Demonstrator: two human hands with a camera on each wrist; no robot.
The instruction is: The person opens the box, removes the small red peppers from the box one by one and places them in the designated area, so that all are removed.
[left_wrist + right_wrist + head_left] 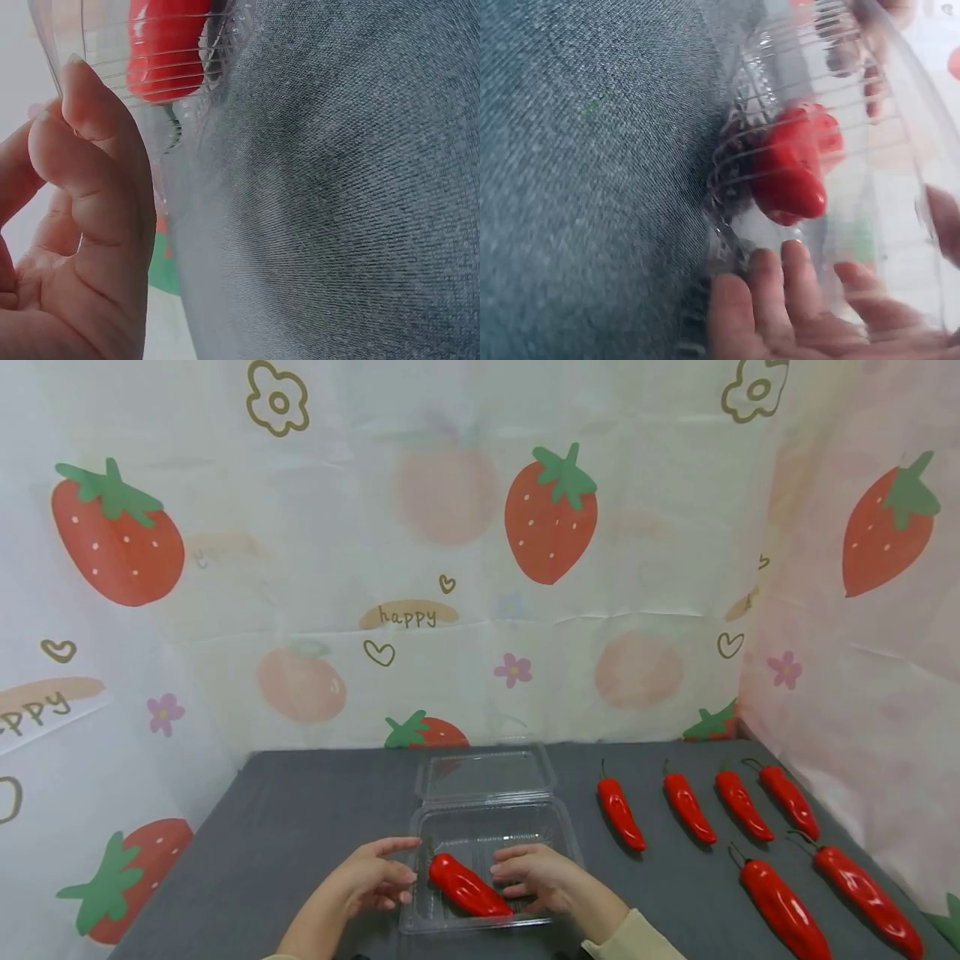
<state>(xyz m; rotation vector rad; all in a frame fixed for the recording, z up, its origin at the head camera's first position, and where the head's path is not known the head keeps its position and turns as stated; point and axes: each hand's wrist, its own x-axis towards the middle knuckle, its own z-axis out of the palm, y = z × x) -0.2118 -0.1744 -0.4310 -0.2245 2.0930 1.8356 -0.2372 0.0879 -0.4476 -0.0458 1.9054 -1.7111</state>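
Note:
A clear plastic clamshell box (517, 820) stands on the dark cloth with its lid (487, 777) folded back. One glossy red chili pepper (471, 887) lies slantwise inside, its stem toward the left. My left hand (371, 881) is at the box's left side, fingers loosely bent and holding nothing. In the left wrist view its fingertips are close to the ribbed wall; contact cannot be made out. Over the right part of the box is my right hand (542, 878), its fingers spread near the pepper (791, 169) without gripping it.
Several more red chili peppers lie on the right of the dark cloth (315, 802), among them a near one (783, 906) and a back one (621, 814). Strawberry-print curtains (465, 685) close off the back and both sides.

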